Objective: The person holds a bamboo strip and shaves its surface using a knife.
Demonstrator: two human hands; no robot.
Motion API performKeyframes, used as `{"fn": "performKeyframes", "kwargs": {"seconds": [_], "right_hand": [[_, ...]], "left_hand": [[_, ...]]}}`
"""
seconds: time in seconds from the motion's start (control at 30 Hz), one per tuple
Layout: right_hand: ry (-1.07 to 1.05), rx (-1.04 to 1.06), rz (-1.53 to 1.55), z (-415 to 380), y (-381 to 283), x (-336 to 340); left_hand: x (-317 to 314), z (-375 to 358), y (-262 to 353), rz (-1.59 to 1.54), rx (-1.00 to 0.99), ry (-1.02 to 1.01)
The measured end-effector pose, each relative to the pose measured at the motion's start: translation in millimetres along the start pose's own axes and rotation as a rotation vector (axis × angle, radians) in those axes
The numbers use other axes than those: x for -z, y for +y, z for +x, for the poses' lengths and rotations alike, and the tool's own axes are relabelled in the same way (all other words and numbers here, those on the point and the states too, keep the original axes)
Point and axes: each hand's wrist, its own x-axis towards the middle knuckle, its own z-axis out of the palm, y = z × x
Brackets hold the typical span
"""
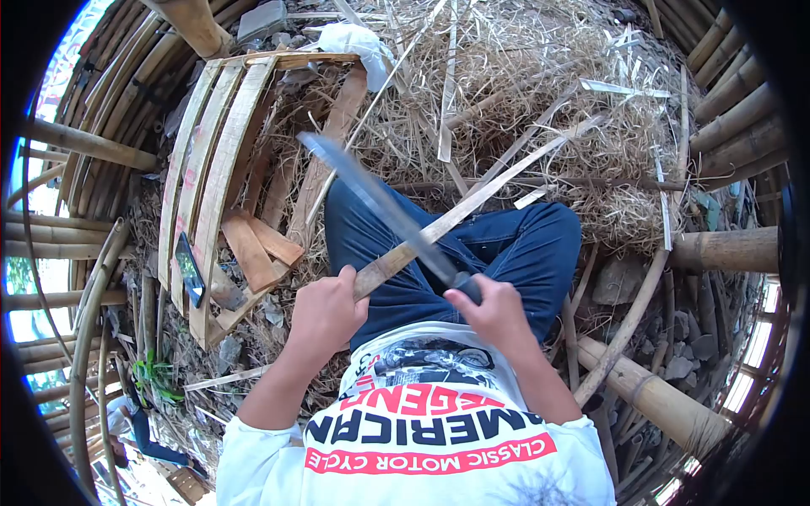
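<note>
My left hand [327,314] is closed round the near end of a long split bamboo strip [485,192], which slants up and right over my lap. In my right hand [496,314] is the black handle of a long knife [371,192]. Its blade, blurred by motion, points up and left and crosses over the strip near a node. Both hands are close above my crossed legs in blue jeans [531,240].
Thin bamboo shavings [540,76] cover the ground ahead. To the left are a slatted wooden crate [202,169] with a phone [190,270] on it and wood offcuts [251,253]. Bamboo poles [658,401] stand and lie around. Another person [148,434] is at lower left.
</note>
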Motion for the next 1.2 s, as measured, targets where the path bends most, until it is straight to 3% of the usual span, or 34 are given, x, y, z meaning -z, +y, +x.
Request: {"fn": "performKeyframes", "kwargs": {"seconds": [0.3,0.57,0.73,0.87,1.0,1.1,1.2], "right_hand": [[-0.064,0.074,-0.120,6.0,12.1,-0.1],[0.284,-0.230,-0.154,46.4,96.3,59.8],[0.355,-0.200,-0.168,57.6,115.7,80.8],[0.320,-0.104,-0.025,39.4,79.9,58.6],[0.121,-0.015,0.110,11.3,34.5,9.7],[-0.045,0.050,0.020,2.9,2.8,-10.9],[-0.050,0.132,-0.073,8.0,2.4,-20.9]], "left_hand": [[-5.0,-5.0,-0.6,-0.030,-0.005,-0.034],[-4.4,-23.9,-20.7,-0.045,-0.017,-0.037],[-12.9,-20.0,-19.4,-0.045,-0.006,-0.022],[-11.0,-16.1,-21.9,-0.036,0.019,0.033],[-14.0,-3.7,-17.7,-0.007,0.038,0.000],[-14.9,1.7,-16.0,-0.002,0.015,0.013],[-18.7,-0.7,-16.8,-0.015,0.001,0.030]]}}
